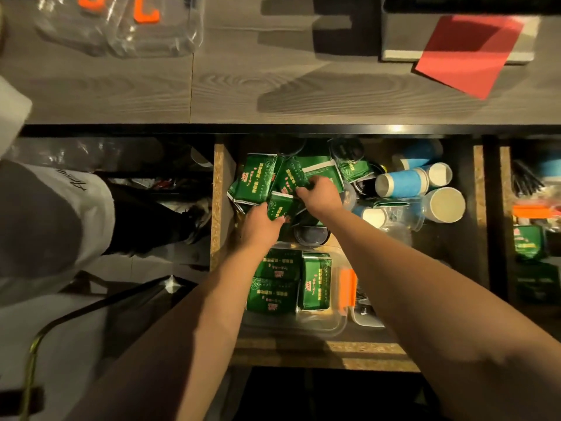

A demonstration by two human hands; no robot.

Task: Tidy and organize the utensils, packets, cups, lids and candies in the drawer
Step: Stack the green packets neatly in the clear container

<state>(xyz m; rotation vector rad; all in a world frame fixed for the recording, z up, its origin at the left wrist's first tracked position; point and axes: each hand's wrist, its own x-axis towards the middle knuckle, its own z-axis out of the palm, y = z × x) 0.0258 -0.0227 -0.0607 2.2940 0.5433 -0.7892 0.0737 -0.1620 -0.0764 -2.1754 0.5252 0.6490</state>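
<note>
The open drawer (pixel 223 189) sits below a grey countertop (pixel 243 80). At 6 o'clock, a clear tray (pixel 318 326) holds three sorted packets; loose cups (pixel 403 182) lie at 3 o'clock, unsorted. Left hand (pixel 261 223) and right hand (pixel 318 192) each pinch green packets (pixel 255 180) at centre

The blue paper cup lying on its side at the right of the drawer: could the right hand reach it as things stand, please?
Probably yes: the blue paper cup lies uncovered just right of the right hand, but that hand grips a green packet.
</note>
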